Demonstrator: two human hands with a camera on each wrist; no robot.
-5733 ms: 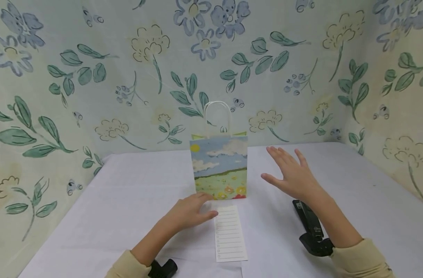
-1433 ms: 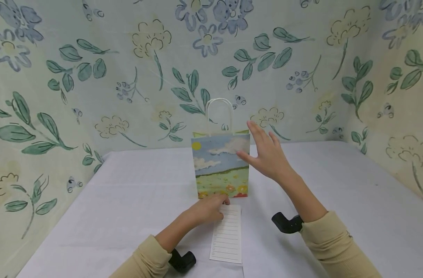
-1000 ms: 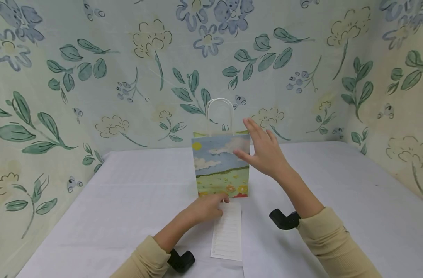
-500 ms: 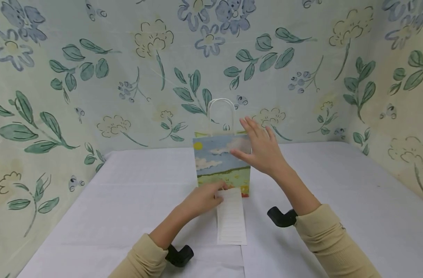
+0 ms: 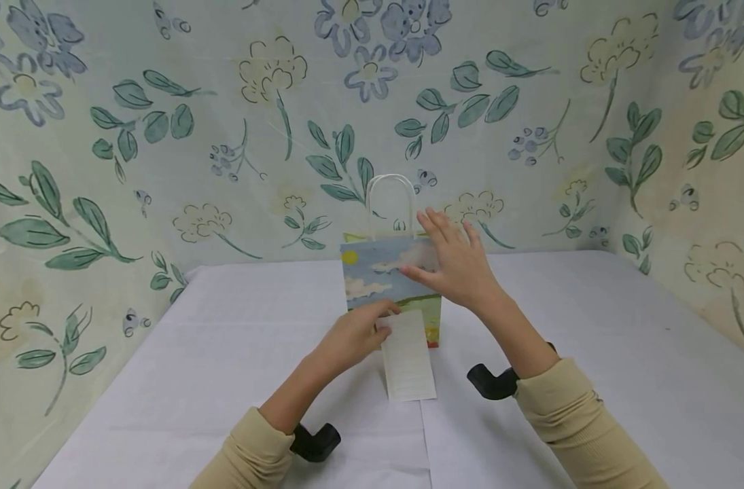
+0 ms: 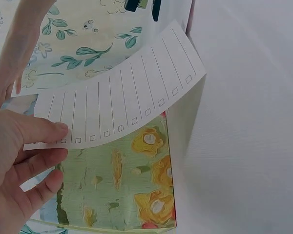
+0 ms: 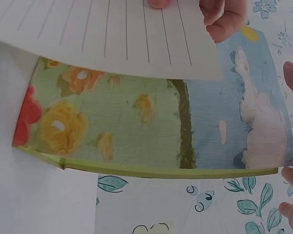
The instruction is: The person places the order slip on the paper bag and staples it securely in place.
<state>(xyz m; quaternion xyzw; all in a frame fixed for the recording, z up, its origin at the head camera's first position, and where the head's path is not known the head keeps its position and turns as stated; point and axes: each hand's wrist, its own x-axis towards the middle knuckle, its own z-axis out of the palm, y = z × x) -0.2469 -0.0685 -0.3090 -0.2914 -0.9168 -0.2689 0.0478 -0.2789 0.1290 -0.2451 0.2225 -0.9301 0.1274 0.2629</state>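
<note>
The left hand [image 5: 355, 333] pinches a narrow paper sheet [image 5: 408, 356] near its top end, the thumb on the lined face and the fingers behind. The sheet is in front of the lower part of a paper bag [image 5: 378, 265], which stands upright on the table [image 5: 255, 326]. In the left wrist view, the free end of the sheet curves up and seems to be off the table. The right hand [image 5: 460, 261] is wide, with straight, spread fingers at the upper right part of the bag; whether it touches the bag, I cannot tell.

The sheet is probably very light and flexible, so it can bend or crease easily. The present hold near one end leaves the long part free to swing; a soft pinch close to the edge should be enough. The bag also looks light, stiff on its flat faces but weak to pressing, and maybe easy to tip. It is better to take it by the side edges or by the white handles [image 5: 391, 178] standing above its mouth.

Behind the table hangs a flowered cloth [image 5: 225, 102]. At each wrist there is a black piece [image 5: 316, 441], below the beige sleeves [image 5: 249, 448]. In the way, the bag's front is partly covered by both hands and the sheet.
</note>
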